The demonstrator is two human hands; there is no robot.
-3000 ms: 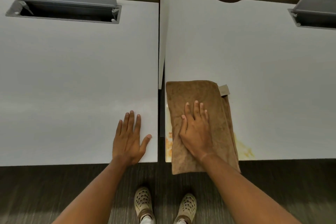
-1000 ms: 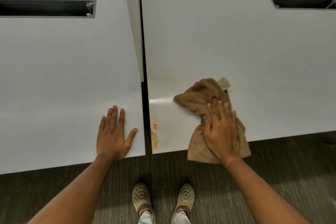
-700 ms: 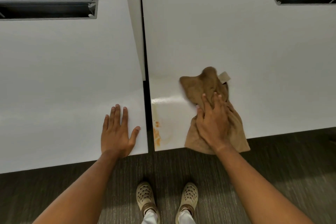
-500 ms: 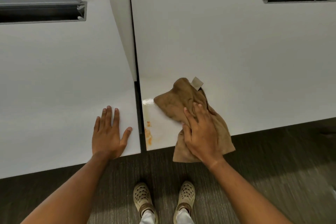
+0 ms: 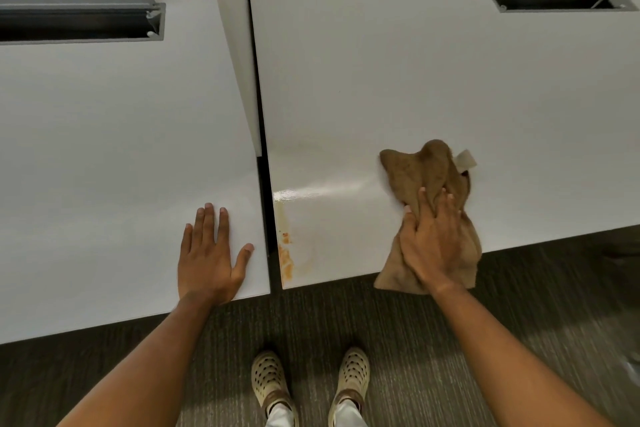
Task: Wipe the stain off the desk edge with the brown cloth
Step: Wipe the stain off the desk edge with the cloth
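The person's right hand (image 5: 431, 243) is pressing flat, fingers spread rather than curled, on the crumpled brown terry cloth (image 5: 427, 184), so its grip is open-palmed on the fabric, not clamped around it. The cloth is lying well to the right of the orange stain (image 5: 285, 258), its lower part hanging over the front edge of the smooth white desk (image 5: 415, 80). The stain is sitting at the desk's front left corner, running along the narrow gap beside the neighbouring white desk (image 5: 104, 149), where the left hand (image 5: 207, 260) is resting flat with fingers open, holding nothing. To wipe well, the person is likely needing to slide the cloth leftward with firm downward pressure, carrying a bunched fold right over the stain and off the corner. Between cloth and stain the surface is lying bare and glossy-wet, so the sweep is looking unobstructed; beyond the stain the gap and the upright white divider panel (image 5: 239, 45) are limiting travel.
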